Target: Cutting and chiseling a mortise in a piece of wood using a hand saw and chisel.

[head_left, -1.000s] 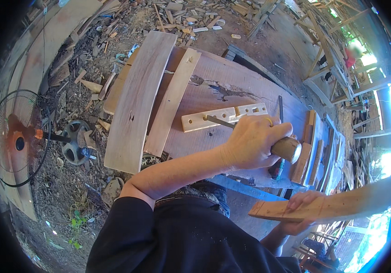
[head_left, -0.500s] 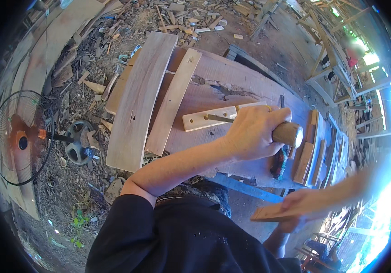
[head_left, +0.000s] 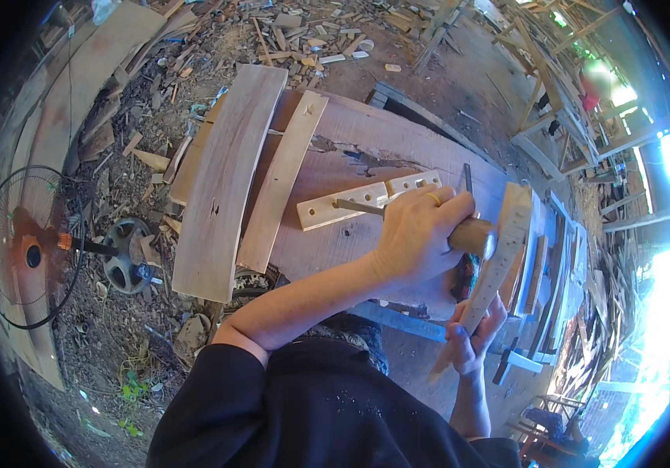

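Left hand (head_left: 422,232): closed round the handle of a chisel (head_left: 362,207), blade toward 9 o'clock
Right hand (head_left: 474,337): half-curled round a wooden bar (head_left: 498,253) slanting to 1 o'clock; contact with chisel unclear
Holed strip (head_left: 366,194): on the bench (head_left: 319,253), at 10 o'clock from the left hand

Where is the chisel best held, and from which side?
Grip the chisel around its thick, round wooden handle, probably from the near left, as the left hand does: the thin blade points left, while the handle's butt juts rightward out of the fist.
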